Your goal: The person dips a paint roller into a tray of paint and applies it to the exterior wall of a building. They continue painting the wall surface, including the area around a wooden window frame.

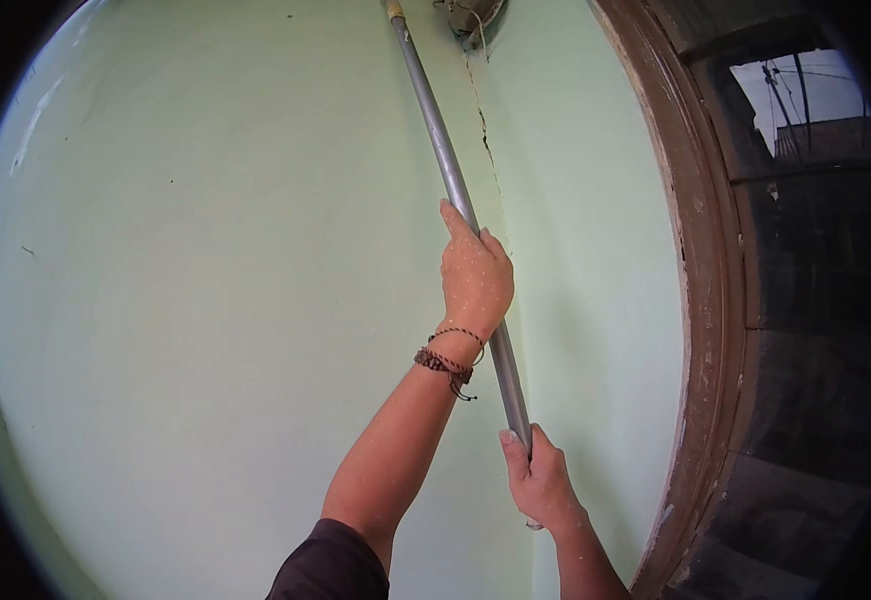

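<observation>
A long grey pole (433, 125) runs from the top of the view down to the lower middle, leaning slightly to the left. My left hand (477, 272), speckled with pale spots and with braided bracelets at the wrist, is wrapped round the middle of the pole. Lower down, my right hand (537, 475) grips the pole near its bottom end. The pole's upper end has a yellowish part (394, 9) and passes out of view. Behind it is a pale green wall (255, 250), with a dark crack (485, 135) near the corner.
A worn brown wooden frame (705, 250) curves down the right side, with dark panes (815, 400) beyond it. One pane shows sky and wires. A dark object with loose wires (473, 18) is at the top of the corner. A green ledge (0, 440) stands at the lower left.
</observation>
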Demonstrator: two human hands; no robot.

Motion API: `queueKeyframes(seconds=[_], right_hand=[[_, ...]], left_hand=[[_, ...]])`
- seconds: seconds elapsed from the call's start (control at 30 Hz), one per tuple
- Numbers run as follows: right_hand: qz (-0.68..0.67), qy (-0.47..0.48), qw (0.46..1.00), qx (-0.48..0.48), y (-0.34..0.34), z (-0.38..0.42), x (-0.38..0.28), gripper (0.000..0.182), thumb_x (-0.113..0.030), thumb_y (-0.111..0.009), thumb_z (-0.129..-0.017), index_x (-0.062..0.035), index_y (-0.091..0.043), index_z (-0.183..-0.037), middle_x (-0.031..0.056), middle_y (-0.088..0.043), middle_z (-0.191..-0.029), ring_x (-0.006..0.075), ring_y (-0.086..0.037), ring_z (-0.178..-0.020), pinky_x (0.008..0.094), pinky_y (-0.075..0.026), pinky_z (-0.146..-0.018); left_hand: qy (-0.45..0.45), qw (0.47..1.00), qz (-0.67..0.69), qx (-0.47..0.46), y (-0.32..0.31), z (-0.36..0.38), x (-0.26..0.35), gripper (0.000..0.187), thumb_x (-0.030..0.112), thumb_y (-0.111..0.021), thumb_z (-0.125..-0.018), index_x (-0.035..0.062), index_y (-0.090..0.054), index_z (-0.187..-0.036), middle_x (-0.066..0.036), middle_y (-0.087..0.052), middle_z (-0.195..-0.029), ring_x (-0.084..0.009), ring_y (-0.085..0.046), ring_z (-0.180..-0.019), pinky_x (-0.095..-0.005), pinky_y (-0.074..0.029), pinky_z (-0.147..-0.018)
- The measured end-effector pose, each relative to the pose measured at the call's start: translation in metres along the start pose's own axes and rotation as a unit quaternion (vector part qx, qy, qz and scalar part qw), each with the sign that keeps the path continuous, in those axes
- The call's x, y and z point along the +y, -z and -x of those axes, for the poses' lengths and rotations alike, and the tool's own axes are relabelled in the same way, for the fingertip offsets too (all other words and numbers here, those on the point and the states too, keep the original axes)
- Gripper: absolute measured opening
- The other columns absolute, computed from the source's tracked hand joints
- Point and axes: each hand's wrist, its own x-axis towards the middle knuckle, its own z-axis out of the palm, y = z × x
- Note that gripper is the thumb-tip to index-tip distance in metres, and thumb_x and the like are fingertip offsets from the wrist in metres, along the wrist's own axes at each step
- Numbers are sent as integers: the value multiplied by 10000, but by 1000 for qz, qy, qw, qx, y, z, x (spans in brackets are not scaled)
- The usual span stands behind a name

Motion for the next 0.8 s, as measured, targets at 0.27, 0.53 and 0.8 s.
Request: queueKeyframes(seconds=[0.27, 0.53, 0.8], right_hand=[[-45, -15, 999, -15, -23, 5, -9, 326, -303, -497, -962, -7, -433, -840, 143, -477, -505, 291, -490, -401, 397, -387, -421], [-113, 1, 990, 81, -62, 125, 64, 278, -263, -585, -909, 7, -530, -872, 213, -498, -561, 370, -575, -507, 424, -406, -458], [-71, -23, 997, -3, -44, 47, 8, 267, -247, -525, -943, -2, -463, -856, 132, -489, -519, 302, -513, -418, 369, -404, -426]], left_hand=[[49, 997, -55, -25, 21, 2, -1, 635, 111, -408, -938, -77, -31, -1414, -221, -603, -803, -329, -611, -667, -415, -503, -592], [-4, 1000, -6, -29, 14, 134, -44, 697, 41, -395, -923, -23, 69, -1440, -135, -512, -649, -251, -519, -521, -361, -427, -519], [-61, 987, -147, -14, 25, 20, -25, 798, -20, -425, -863, 19, 119, -1445, -198, -541, -837, -301, -549, -631, -393, -457, -605]])
